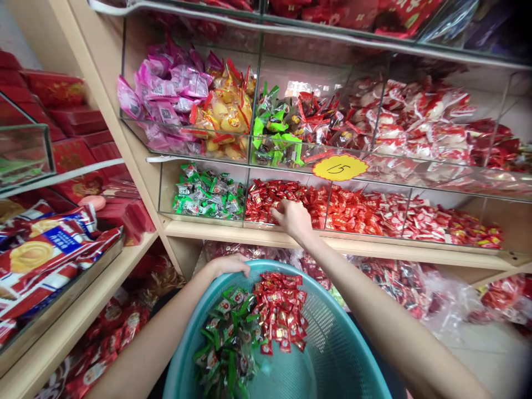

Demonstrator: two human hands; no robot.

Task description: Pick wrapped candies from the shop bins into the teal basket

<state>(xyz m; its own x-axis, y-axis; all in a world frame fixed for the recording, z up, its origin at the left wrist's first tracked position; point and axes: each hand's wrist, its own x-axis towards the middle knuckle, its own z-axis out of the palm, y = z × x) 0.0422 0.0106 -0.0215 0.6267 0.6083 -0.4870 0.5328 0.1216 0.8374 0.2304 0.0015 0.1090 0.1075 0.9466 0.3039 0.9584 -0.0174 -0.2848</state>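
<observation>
A large teal plastic basket (pixel 336 310) with a perforated wall is in front of my body. My left hand (pixel 230 265) is closed over its far left rim. Green-and-clear wrapped candies (pixel 228 338) lie in its left part, beside a heap of small red wrapped candies (pixel 282 310). My right hand (pixel 292 219) reaches across the basket to the lower shelf bin of dark red candies (pixel 266 197). Its fingers are curled down at the candies, and whatever is in them is hidden.
Left of that bin are green-and-silver candies (pixel 208 191); orange-red candies (pixel 349 210) lie to its right. Clear dividers and a glass front edge the bins. A yellow price tag (pixel 341 167) hangs above. Packaged snacks (pixel 45 255) fill the left shelf. Bagged goods (pixel 390 282) lie below.
</observation>
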